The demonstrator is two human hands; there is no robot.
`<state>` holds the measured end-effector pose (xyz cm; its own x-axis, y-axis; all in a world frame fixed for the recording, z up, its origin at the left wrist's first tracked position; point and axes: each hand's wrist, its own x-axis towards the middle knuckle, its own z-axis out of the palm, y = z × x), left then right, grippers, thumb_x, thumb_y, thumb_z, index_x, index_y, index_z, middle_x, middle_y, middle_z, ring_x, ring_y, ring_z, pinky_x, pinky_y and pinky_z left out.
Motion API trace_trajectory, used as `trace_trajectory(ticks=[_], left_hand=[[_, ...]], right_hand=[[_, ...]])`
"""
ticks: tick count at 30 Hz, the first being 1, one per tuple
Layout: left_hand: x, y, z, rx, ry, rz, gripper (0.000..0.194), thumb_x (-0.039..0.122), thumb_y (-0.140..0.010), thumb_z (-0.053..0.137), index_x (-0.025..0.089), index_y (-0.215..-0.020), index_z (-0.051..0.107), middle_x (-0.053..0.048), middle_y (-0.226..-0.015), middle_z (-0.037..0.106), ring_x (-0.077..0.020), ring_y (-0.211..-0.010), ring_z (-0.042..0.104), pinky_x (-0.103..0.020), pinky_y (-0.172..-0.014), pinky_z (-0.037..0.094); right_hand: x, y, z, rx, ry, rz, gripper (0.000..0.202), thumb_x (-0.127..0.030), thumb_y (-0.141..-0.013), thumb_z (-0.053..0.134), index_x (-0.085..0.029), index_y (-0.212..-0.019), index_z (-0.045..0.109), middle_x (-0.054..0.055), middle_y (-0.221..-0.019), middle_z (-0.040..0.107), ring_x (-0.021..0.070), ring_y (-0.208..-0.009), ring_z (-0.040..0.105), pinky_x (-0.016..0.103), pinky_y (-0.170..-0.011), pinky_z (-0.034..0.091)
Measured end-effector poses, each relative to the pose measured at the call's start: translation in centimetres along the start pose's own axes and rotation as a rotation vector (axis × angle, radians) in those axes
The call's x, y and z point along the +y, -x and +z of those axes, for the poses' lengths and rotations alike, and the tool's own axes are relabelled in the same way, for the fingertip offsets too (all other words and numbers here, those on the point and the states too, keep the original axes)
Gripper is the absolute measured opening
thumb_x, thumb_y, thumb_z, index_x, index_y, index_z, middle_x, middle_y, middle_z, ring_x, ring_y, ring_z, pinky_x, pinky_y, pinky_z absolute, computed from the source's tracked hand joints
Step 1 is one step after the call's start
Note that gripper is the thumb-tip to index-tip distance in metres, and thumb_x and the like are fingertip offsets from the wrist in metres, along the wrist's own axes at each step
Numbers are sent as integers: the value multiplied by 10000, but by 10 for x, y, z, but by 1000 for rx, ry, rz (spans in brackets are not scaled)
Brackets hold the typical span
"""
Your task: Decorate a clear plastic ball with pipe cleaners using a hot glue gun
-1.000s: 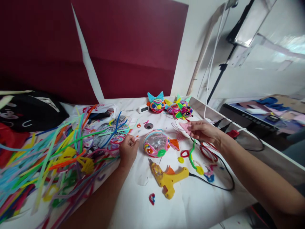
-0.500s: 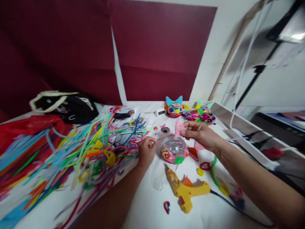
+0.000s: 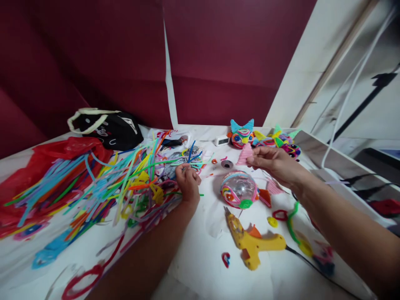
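Between finger and thumb, my right hand [image 3: 267,161] pinches a pink ridged triangular piece [image 3: 245,155]. Just below that piece sits a clear round ball [image 3: 240,190] decorated with coloured pipe cleaners, with a green spiral at its front. My left hand [image 3: 188,179] is closed at the right edge of the pipe cleaner pile [image 3: 125,179]; what its fingers hold, if anything, is hidden. A loose grey and black disc [image 3: 227,164] lies between the hands. In front of the ball rests a yellow glue gun [image 3: 250,241].
A black bag [image 3: 114,129] and a red plastic bag [image 3: 59,166] stand at left. Finished colourful figures [image 3: 242,135] and a small white clock [image 3: 221,141] are at the back. The glue gun's black cord [image 3: 312,264] runs right, near a white power strip [image 3: 346,196].
The view has shifted, moving the table items rightward. My left hand has moved left and away from the ball, to the pile. My right hand still holds the pink piece.
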<state>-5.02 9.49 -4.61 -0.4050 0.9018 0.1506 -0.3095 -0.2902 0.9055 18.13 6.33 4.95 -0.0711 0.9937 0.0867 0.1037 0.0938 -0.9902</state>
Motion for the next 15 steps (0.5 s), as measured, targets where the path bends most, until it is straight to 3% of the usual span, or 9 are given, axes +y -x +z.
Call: trace_trajectory(ticks=[7,15], left_hand=[[45,-15,4,70,182,4,249,167,-702,495,252,-910,388,114,-565,400,-55,-360,313,-209,-415,252],[103,-43,-13,60,196,71,199,102,-728,545,225,-827,424,110,-527,421,-40,-372,309,-201,-432,251]], right_hand=[[-6,30,-40,94,-75,57,380,-413,-510,934,-198,-717,699,-9,-693,668,105,-641,581,219,-607,478],[-22,63,-70,253,-87,25,406,-411,-457,954,-201,-730,740,14,-740,692,103,-660,627,177,-600,540]])
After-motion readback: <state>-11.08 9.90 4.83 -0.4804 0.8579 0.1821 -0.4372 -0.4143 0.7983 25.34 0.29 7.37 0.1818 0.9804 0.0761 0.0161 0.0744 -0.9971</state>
